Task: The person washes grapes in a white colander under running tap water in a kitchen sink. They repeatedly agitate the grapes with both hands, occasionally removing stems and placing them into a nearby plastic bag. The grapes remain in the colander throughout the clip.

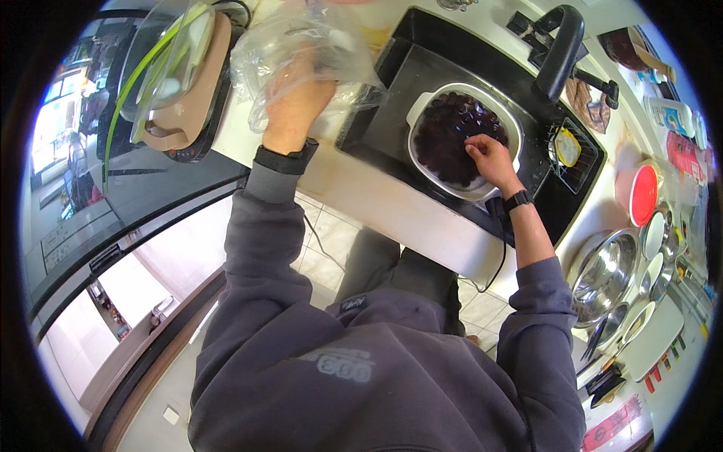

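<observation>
A clear plastic bag (254, 53) lies crumpled at the counter's back, left of the sink. My left hand (299, 96) reaches into or under it, and the film blurs my fingers, so what they hold is unclear. In the black sink (384, 96) stands a white basin (417, 110) of water with many dark round fruits (452, 135), perhaps grapes. Above the basin's right side is my right hand (490, 159), its thumb and forefinger close together at the fruit. Whether something small is pinched there cannot be seen.
A black faucet (556, 51) arches over the sink's far right corner. A wire caddy (570, 152) with a yellow-edged sponge sits at the sink's right. Steel bowls (604, 277) and a red-lidded container (643, 195) crowd the right counter. Left, a tan tray (209, 85) holds green stalks (164, 42).
</observation>
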A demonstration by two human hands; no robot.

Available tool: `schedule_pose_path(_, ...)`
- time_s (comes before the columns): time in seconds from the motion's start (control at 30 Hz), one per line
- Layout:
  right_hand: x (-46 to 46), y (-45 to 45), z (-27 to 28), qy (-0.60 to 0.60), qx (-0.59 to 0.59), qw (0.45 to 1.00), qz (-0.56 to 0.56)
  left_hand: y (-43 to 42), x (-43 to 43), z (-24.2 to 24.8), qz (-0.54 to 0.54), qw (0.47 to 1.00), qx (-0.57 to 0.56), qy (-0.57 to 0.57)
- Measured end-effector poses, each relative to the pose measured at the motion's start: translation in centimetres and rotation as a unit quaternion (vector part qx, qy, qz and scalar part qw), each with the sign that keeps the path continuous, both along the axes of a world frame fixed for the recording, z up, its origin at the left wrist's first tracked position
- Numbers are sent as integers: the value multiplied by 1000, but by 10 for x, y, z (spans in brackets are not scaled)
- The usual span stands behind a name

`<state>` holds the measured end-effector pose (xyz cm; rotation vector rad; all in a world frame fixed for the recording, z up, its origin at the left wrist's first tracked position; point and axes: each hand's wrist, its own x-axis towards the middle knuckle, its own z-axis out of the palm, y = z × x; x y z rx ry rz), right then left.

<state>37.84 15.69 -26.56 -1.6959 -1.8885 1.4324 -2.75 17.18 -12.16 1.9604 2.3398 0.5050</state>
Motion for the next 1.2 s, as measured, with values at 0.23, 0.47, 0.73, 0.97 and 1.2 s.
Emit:
schedule_pose_path(0.23, -32, -5, -13, -75, 159, 936, 306, 1, -16, -7, 6, 998, -30, 54)
schedule_pose_path(0.47, -55, -11, -26, -281, 247, 869, 324, -9, -2, 3, -13, 998, 24, 64)
schedule_pose_path(0.73, -42, -20, -31, -291, 190, 888, 300, -37, 21, 28, -42, 995, 52, 67)
schedule_pose_path(0.97, -36, -17, -40, -267, 107, 912, 292, -53, 33, 33, -74, 991, 106, 27)
schedule_pose_path(1.2, -38, -21, -39, -252, 76, 916, 304, -55, 36, 32, -104, 984, 145, -16)
